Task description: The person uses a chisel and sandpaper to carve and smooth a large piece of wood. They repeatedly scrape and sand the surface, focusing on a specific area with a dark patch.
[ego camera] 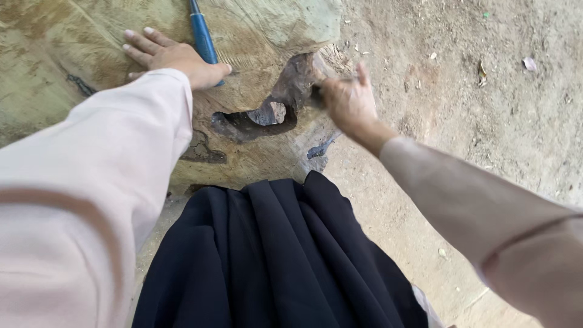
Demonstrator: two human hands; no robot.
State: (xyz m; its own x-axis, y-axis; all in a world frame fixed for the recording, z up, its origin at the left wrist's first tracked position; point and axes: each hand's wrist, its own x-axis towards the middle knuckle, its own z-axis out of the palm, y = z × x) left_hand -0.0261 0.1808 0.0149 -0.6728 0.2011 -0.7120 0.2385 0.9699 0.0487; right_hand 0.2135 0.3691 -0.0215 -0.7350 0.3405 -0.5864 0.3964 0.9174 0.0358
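A large, rough block of pale wood [73,36] fills the upper left, with a dark hollow [252,121] in its near edge. My left hand [173,58] lies flat on the block, fingers spread, touching a blue tool handle [203,36] that rests on the wood. My right hand [349,100] is closed on the dark, broken edge of the wood [300,76] beside the hollow; it is blurred. Both arms wear pale pink sleeves.
Dark cloth [273,255] covers my lap at the bottom centre. Bare sandy ground [486,121] with wood chips and small litter stretches to the right of the block.
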